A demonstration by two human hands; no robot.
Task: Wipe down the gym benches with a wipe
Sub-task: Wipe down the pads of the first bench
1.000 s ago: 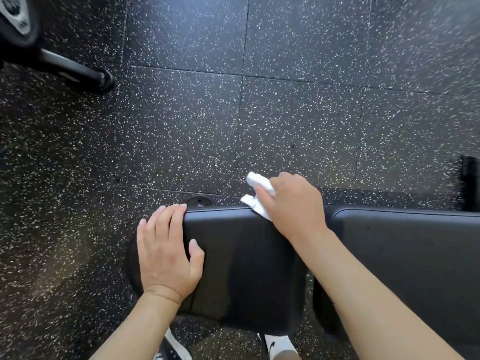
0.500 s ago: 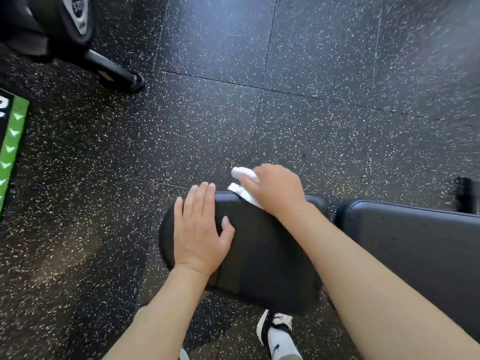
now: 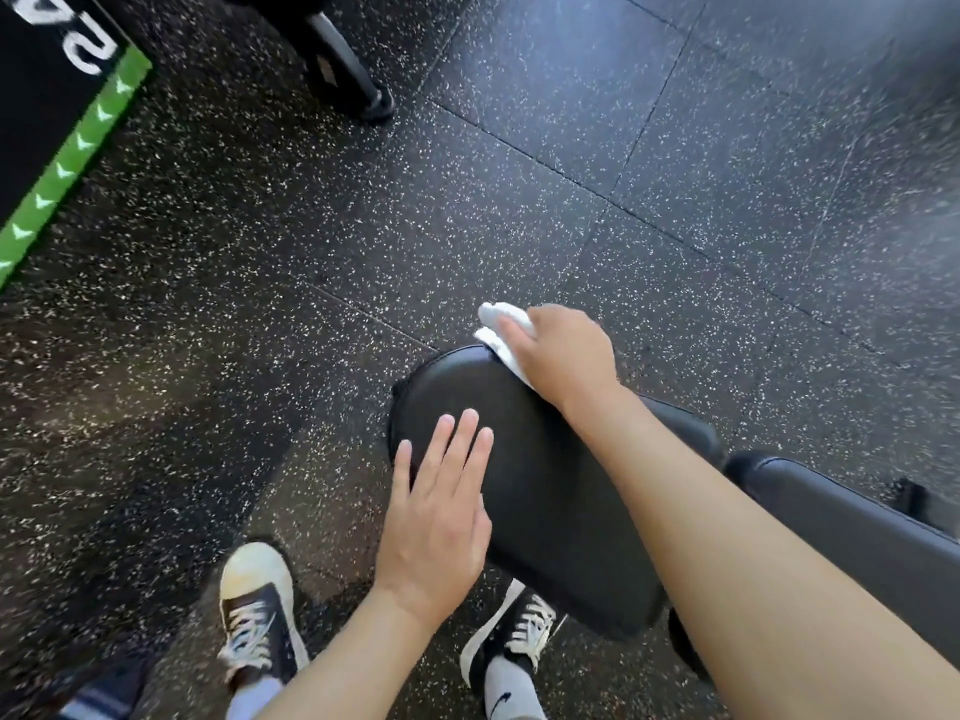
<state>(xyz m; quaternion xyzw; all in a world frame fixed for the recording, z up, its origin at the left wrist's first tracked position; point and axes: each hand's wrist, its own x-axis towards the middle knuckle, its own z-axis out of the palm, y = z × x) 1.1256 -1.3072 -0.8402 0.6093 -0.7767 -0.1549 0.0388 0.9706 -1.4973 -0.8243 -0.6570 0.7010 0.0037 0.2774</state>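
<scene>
Speckled rubber floor fills most of the view, with a green-edged mat at the far left and a machine's leg well apart from the work. The bench's seat pad is the surface being wiped; the longer back pad to its right likely waits its turn. The left hand lies flat with fingers spread on the pad's near corner, steadying it. The right hand has its grip closed around the white wipe, pressed on the pad's far edge. Next, a firm sweep across; only the bracing hand stands in the way.
</scene>
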